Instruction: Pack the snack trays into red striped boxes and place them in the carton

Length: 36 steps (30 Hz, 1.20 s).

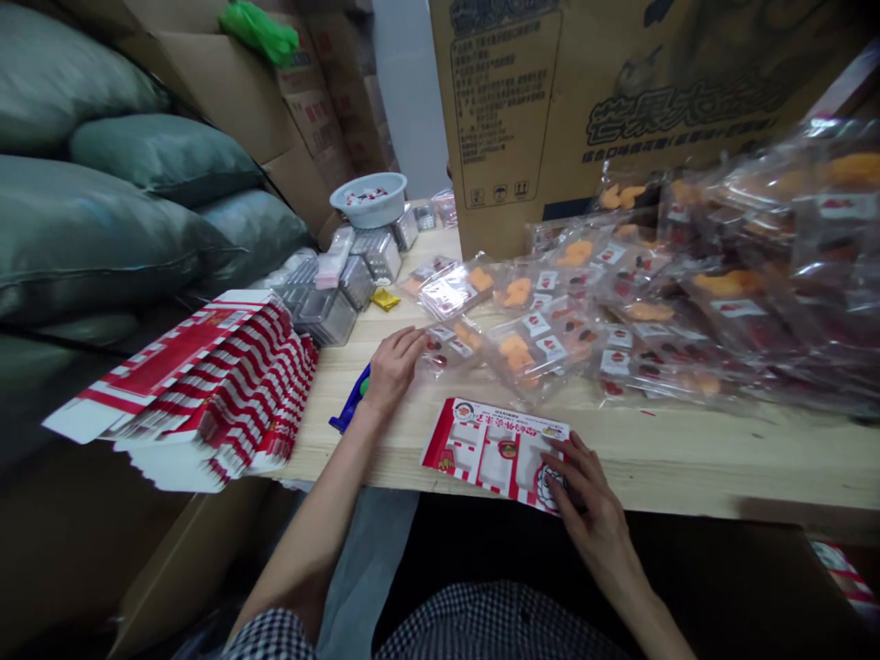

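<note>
My left hand (pixel 395 368) reaches over the table with its fingers stretched out. Its fingertips are at the left edge of a clear plastic packet (pixel 450 346) with red and orange pieces inside; whether they touch it I cannot tell. Under that wrist lies a blue tool with a green part (pixel 354 401), partly covered. At the table's front edge, my right hand (pixel 584 486) has hold of the right end of a flat red-and-white printed carton (pixel 491 449), fingers spread over its face. More clear packets (pixel 526 353) lie beyond the carton.
A stack of folded red-and-white cartons (pixel 213 385) leans at the left. Behind it stand clear plastic boxes (pixel 326 312) and a white bowl (pixel 371 202), with a yellow sachet (pixel 385 299) nearby. A large cardboard box (pixel 509 119) backs the packet heap (pixel 742 293). Stuffed sacks (pixel 89 229) fill the left.
</note>
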Motion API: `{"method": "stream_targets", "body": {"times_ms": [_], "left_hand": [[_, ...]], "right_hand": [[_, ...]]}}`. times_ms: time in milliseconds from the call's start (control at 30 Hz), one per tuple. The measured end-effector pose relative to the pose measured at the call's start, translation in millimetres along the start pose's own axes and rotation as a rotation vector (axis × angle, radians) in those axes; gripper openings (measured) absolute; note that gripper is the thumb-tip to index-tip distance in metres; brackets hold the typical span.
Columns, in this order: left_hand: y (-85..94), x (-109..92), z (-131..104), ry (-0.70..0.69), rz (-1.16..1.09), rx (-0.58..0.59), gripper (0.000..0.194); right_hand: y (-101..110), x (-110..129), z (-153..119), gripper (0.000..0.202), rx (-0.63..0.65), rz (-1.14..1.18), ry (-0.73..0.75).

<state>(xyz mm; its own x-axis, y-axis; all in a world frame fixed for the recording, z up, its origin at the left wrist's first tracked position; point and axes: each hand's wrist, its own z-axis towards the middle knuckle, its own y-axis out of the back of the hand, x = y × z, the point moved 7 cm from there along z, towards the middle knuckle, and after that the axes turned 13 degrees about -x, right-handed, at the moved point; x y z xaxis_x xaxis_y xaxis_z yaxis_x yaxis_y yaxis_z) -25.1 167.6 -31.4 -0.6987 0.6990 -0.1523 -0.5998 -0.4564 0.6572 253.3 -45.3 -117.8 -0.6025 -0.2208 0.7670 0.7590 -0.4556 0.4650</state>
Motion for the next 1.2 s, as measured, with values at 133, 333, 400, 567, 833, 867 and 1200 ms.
{"method": "stream_targets", "body": {"times_ms": [133,333,400,567,833,867,1200], "left_hand": [[33.9,4.2,-4.8,-0.006,-0.014,-0.204,0.044],[60.5,-10.1,-27.4,-0.021,-0.08,-0.438,0.036],[67.1,-22.6,-34.6,-0.027,-0.1,-0.473,0.039],[83.9,-54.6,-49.9,0.079,-0.178,-0.501,0.03],[116.4,-56.1,-98.8,0.674,-0.224,-0.56,0.025],[121.7,-53.5,-106.4,0.729,-0.2,-0.57,0.025],[122.2,-31.8,-154.9,1.23,-0.495,-0.563,0.035]], "right_hand": [[-3.4,0.3,5.8,0.034,-0.025,0.017,0.026],[-4.9,0.0,10.8,0.034,-0.038,0.005,0.05],[-3.8,0.5,11.9,0.034,-0.031,-0.004,0.051],[1.7,13.4,14.5,0.035,-0.015,-0.03,0.074],[-12.6,38.4,25.3,0.094,0.314,-0.26,0.256],[-15.6,34.8,27.3,0.103,0.353,-0.294,0.258],[-23.5,5.3,18.7,0.113,0.436,-0.372,0.273]]}}
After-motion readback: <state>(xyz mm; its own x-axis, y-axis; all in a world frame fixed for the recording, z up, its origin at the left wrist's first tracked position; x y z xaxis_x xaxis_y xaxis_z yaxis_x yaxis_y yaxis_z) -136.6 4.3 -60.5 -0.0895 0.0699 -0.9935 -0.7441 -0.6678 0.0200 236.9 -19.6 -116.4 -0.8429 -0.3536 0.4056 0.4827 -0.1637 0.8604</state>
